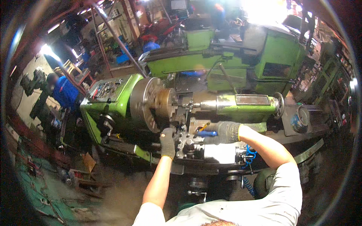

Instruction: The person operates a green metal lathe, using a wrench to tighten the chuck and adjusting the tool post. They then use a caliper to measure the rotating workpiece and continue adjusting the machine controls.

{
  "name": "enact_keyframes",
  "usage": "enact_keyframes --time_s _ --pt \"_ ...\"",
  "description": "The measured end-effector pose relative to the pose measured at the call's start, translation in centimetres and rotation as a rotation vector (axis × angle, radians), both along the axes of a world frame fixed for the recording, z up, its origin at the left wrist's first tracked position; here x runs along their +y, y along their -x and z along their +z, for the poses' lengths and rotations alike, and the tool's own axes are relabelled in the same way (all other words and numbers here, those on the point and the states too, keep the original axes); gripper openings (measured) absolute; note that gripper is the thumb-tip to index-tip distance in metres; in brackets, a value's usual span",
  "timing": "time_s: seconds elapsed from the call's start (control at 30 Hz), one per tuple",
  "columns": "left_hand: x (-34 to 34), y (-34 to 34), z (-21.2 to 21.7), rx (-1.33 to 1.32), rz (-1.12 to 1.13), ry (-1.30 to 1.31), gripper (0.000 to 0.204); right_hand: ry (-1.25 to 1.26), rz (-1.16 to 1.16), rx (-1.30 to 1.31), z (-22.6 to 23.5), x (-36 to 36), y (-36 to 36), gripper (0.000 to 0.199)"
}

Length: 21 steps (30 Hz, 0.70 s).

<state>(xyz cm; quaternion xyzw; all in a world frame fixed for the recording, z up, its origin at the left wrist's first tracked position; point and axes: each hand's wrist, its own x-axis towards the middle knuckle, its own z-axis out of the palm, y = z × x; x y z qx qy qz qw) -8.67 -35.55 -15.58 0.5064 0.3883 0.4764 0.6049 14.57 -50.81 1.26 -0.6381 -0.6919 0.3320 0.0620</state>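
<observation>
I stand at a green lathe (120, 98) with a large steel chuck (145, 101) holding a round brass-coloured workpiece (166, 101). My left hand (167, 142), in a grey glove, rests on the tool post area just below the chuck, fingers curled on a metal part. My right hand (222, 132), also gloved, grips a blue-handled tool (206, 133) over the carriage (211, 152). The green tailstock (245, 104) points at the workpiece.
A second green lathe (226, 52) stands behind. A person in blue (64, 92) is at the left by the headstock. A round tin (299, 119) lies on the tray at right. Tools lie on the headstock top (105, 89). Cluttered floor at lower left.
</observation>
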Motion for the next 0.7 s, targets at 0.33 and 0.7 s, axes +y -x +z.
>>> enact_keyframes --time_s 0.33,0.7 --pt "-6.1 -3.0 -0.5 0.624 -0.141 -1.076 0.052 -0.247 -0.180 -0.333 -6.6 6.8 -1.1 0.058" --pt "-6.0 -2.3 -0.4 0.643 -0.082 -1.101 0.043 -0.400 -0.200 -0.491 -13.7 15.0 -1.6 0.055"
